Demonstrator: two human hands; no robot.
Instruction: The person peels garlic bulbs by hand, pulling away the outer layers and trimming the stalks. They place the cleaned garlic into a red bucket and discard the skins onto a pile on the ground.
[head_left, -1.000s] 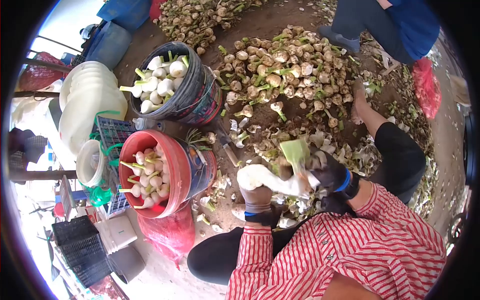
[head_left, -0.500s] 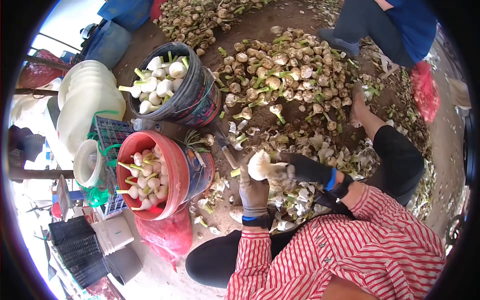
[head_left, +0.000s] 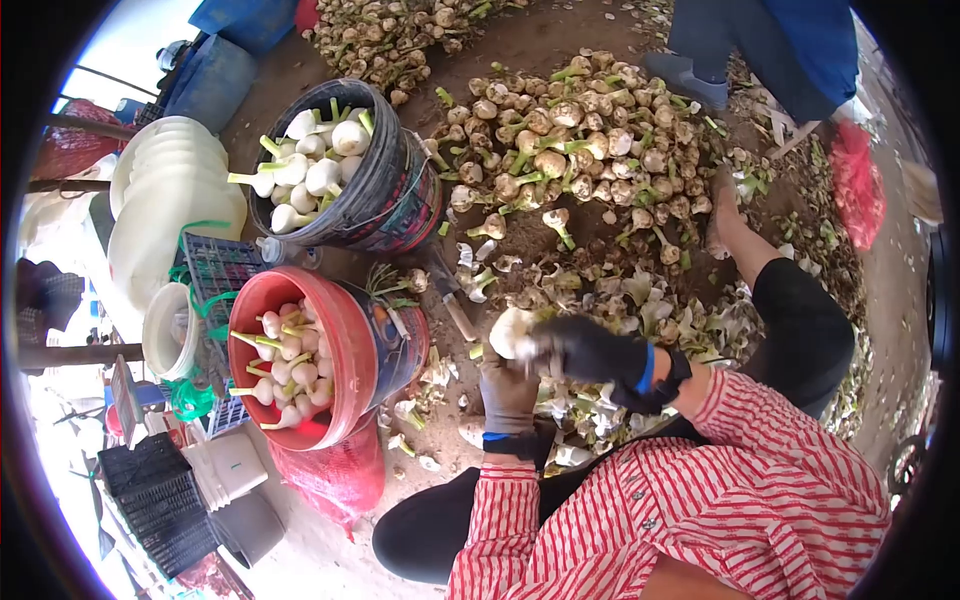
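My left hand (head_left: 508, 392), in a grey glove, is closed round a pale garlic bulb (head_left: 510, 332) with a short green stem. Against the bulb's right side press the fingers of my right hand (head_left: 582, 348), in a dark glove; they are closed and partly blurred by motion. Below both hands lie loose garlic skins (head_left: 590, 410). A knife or trowel with a wooden handle (head_left: 459, 316) rests on the ground just left of the bulb. Beyond the hands is a heap of unpeeled garlic (head_left: 600, 140).
To the left, a red bucket (head_left: 345, 415) and a black bucket (head_left: 395, 190) hold cleaned garlic bulbs. A pink mesh sack (head_left: 330, 478) sits below the red one. Another person's leg (head_left: 705, 45) is at top right. Crates (head_left: 150, 490) and pale tubs (head_left: 180, 225) stand far left.
The right hand has shifted slightly left and up over the bulb, covering more of its side. The bulb has moved a little left in the left hand.
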